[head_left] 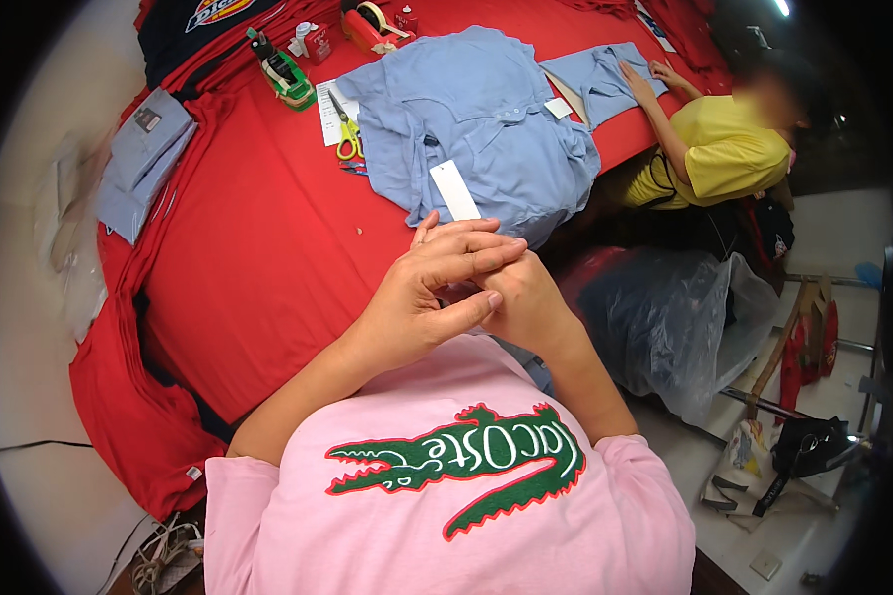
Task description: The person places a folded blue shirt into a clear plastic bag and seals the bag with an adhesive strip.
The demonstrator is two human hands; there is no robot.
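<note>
My left hand [437, 276] lies across my right hand [532, 297] in front of my chest. The left fingers are stretched out over the back of the right hand, and the thumb rests against it. Most of the right fingers are hidden beneath. Just past my hands, a light blue garment [466, 109] is spread loosely on the red cloth [258, 268]. A blank white tag [454, 190] stands out from its near edge, partly behind my fingertips. Another white tag [558, 108] lies at the garment's right side.
Yellow-handled scissors [349, 139] lie on a paper sheet [329, 117] left of the garment. Farther back are a green tool [286, 79] and a red tape dispenser [377, 28]. Folded blue garments [147, 159] sit left. A co-worker in yellow [729, 149] handles blue cloth [605, 84]. Clear plastic bagging [665, 317] stands right.
</note>
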